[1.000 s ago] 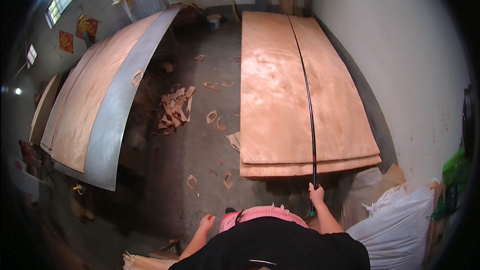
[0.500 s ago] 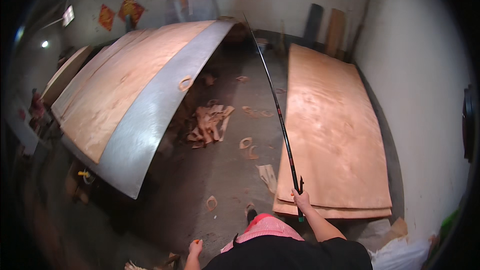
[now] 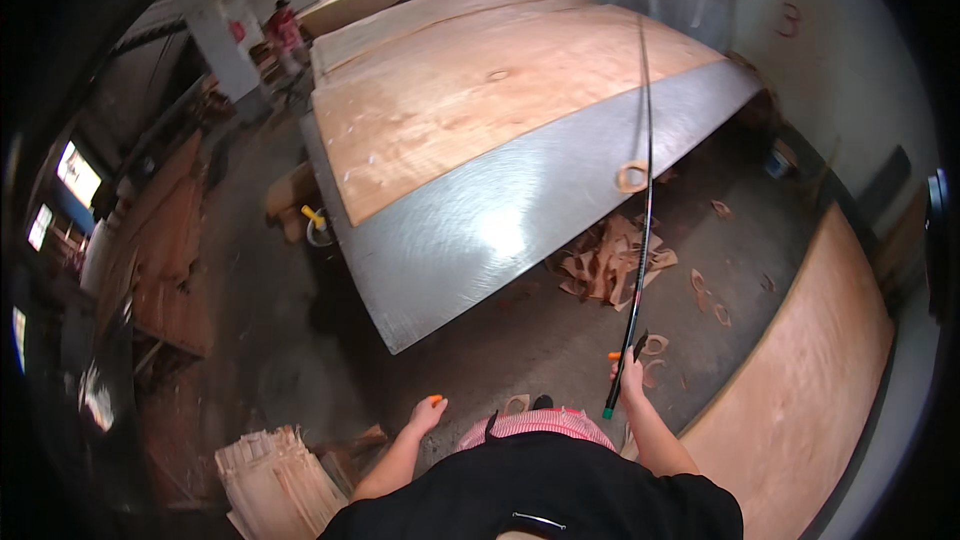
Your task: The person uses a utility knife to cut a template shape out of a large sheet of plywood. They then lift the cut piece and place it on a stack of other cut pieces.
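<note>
My right hand [image 3: 630,382] is closed round the lower end of a long, thin black pole [image 3: 641,265] with a green butt. A small dark tool [image 3: 640,344] sticks up beside the pole at the same grip; its kind is unclear. The pole points up and away, crossing in view over a metal-topped table [image 3: 455,265] and a ring-shaped wood offcut [image 3: 632,177]. Whether its tip touches the wood veneer sheet [image 3: 470,115] there, I cannot tell. Held low over the floor, my left hand [image 3: 427,415] is closed, with something orange at its fingertips.
Veneer scraps [image 3: 610,265] lie heaped beyond the table's near edge. A large veneer sheet [image 3: 800,390] is at my right, by the wall. Cut wood strips [image 3: 275,485] are stacked at lower left. A yellow-handled object [image 3: 315,218] and another person [image 3: 285,32] are farther left.
The view has turned left, so the table now fills the middle and the right-hand veneer has slid toward the edge. The pole now crosses over the table; my left hand shows higher.
</note>
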Motion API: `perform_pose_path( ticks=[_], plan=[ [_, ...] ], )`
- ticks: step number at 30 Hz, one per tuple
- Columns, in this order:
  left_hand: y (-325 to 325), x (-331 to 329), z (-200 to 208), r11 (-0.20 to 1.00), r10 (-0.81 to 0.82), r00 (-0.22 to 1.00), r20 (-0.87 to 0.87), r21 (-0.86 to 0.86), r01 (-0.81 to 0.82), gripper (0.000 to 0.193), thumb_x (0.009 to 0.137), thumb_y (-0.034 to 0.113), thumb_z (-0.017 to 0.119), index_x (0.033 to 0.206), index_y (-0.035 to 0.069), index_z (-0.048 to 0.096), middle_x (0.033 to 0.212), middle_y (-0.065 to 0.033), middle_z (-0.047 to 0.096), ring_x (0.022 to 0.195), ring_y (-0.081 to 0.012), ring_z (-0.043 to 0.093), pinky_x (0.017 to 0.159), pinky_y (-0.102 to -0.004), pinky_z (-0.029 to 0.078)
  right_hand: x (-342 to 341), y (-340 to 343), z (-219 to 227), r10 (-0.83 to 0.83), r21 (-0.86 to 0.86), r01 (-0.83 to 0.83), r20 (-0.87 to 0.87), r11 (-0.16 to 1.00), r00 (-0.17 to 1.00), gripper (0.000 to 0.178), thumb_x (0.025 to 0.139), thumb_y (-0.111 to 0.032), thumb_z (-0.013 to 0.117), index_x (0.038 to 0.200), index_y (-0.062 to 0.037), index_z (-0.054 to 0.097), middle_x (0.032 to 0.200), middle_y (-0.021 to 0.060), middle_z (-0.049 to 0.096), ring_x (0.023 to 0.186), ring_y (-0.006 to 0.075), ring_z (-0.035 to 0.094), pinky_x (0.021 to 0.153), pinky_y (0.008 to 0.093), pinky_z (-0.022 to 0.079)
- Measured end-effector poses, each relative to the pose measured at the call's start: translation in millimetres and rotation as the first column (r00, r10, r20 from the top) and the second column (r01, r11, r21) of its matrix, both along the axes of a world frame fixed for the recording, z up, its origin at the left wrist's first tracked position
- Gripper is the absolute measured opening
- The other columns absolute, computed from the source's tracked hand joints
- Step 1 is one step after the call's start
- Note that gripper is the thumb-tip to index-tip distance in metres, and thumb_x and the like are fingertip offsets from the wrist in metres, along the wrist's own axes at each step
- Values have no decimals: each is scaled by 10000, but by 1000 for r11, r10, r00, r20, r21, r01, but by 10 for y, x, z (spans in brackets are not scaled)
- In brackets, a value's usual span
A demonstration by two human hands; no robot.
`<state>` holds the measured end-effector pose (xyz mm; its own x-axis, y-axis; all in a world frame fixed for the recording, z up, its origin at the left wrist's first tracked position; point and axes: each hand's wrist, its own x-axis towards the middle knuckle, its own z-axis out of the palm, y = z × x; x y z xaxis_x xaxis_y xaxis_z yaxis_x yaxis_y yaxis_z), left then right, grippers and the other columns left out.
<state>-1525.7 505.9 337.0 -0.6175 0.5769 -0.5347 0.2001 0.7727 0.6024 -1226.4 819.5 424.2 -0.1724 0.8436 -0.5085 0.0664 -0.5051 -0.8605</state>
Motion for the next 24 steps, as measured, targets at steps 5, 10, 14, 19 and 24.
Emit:
perform_pose_path(
  ticks=[5, 10, 14, 19, 24],
  plan=[
    [350, -292, -27, 930, 260, 962, 81, 246, -272, 353, 801, 303, 534, 1008, 20, 568, 939, -125, 607, 882, -200, 575, 774, -288, 437, -578, 480, -14, 62, -46, -65, -55, 997, 997, 411, 880, -396, 368, 881, -3, 488, 546, 20, 432, 444, 113, 430, 423, 233, 379],
    [981, -1143, -62, 759, 406, 900, 158, 490, -428, 273, 810, 230, 543, 975, 16, 576, 857, -78, 621, 777, -117, 574, 713, -253, 448, -811, 697, -84, -8, -32, 9, 25, 999, 1000, 393, 873, -404, 393, 858, -22, 485, 532, 7, 399, 432, 104, 399, 408, 222, 347],
    [1541, -2125, -39, 743, 522, 844, -121, 550, -381, 294, 825, 273, 511, 967, 22, 567, 739, -77, 612, 686, -191, 586, 620, -306, 456, -1099, 840, -2, -19, 47, 16, 61, 999, 998, 404, 877, -414, 377, 826, -30, 489, 513, -7, 374, 409, 83, 355, 376, 207, 297],
    [2032, -3234, 95, 824, 414, 865, -285, 522, -222, 321, 818, 275, 494, 1040, 44, 518, 993, -128, 541, 915, -267, 530, 747, -352, 430, -1505, 813, 432, -97, 45, 93, 91, 995, 991, 387, 876, -412, 383, 783, -46, 467, 501, -10, 368, 403, 84, 338, 373, 205, 280],
    [2105, -3844, 169, 955, 292, 647, -705, 257, -151, 508, 807, 275, 505, 1228, 46, 336, 1266, -143, 321, 1152, -257, 330, 916, -393, 297, -1896, 787, 487, -94, 14, 93, 54, 996, 994, 392, 873, -417, 391, 814, -38, 472, 511, 0, 378, 414, 94, 346, 383, 208, 289]
  ],
)
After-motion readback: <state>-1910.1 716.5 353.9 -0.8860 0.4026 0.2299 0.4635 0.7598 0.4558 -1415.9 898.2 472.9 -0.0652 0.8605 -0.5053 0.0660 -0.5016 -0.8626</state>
